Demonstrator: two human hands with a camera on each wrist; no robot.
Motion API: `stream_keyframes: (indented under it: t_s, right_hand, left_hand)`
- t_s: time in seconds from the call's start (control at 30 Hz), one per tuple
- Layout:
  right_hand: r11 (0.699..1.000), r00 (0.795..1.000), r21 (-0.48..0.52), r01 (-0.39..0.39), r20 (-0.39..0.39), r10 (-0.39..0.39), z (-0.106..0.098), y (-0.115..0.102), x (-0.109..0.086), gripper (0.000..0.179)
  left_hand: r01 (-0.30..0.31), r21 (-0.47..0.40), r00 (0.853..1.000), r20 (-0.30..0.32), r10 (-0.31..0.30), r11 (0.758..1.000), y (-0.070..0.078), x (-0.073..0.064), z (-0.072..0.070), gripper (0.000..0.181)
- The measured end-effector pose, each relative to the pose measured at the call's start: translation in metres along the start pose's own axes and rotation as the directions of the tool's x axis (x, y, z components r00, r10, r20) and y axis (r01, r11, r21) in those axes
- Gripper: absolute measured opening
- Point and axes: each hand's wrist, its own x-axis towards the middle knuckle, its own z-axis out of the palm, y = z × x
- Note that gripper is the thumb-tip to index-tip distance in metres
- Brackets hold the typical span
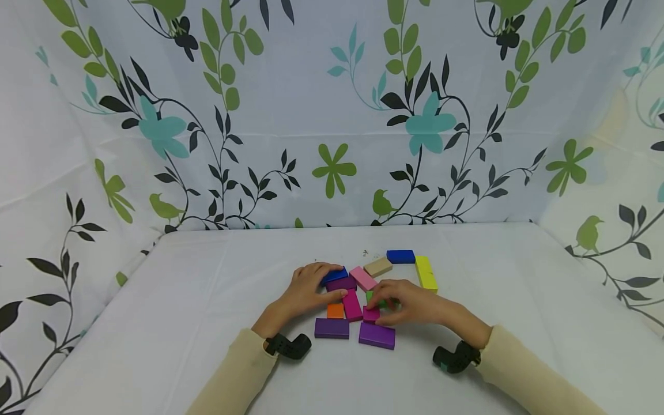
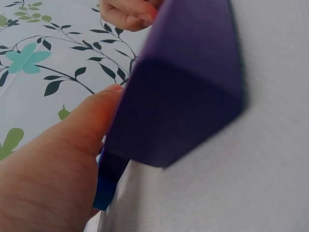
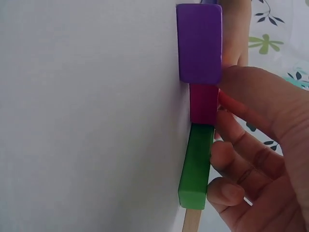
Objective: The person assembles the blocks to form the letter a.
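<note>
My left hand spans the left side of a group of coloured wooden blocks. Its fingers rest over a blue block, with the thumb stretched toward a long magenta block. A dark purple block lies between thumb and fingers. On the right side, my right hand pinches a small magenta block between thumb and index finger. The other fingers curl beside a green block, partly hidden in the head view. Close to that thumb is a purple block.
Around the hands lie a pink block, a plain wood block, an orange block, a second blue block, a yellow block and another purple block. A white cloth covers the table; a patterned curtain hangs behind.
</note>
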Motion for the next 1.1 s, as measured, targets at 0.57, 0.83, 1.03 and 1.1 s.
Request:
stream_keyframes:
  t_s: [0.57,0.83,1.03,1.1]
  right_hand:
    - [0.999,0.999,0.010,-0.036,-0.035,0.037,0.010,-0.009,-0.006,0.030]
    - [0.999,0.997,0.001,-0.051,-0.050,0.051,0.013,-0.013,-0.006,0.026]
    - [0.996,0.996,0.022,-0.084,-0.038,0.085,0.014,-0.013,-0.009,0.031]
    - [0.995,0.994,0.025,-0.098,-0.037,0.099,0.014,-0.013,-0.009,0.031]
  left_hand:
    - [0.007,-0.007,1.000,0.004,-0.007,1.000,0.002,0.000,-0.002,0.059]
    - [0.000,-0.010,1.000,-0.003,0.000,1.000,0.003,-0.001,-0.001,0.059]
    - [0.002,-0.007,1.000,0.004,-0.002,1.000,0.001,-0.001,0.000,0.060]
    - [0.002,-0.010,1.000,0.005,-0.002,1.000,0.001,-0.001,-0.001,0.060]
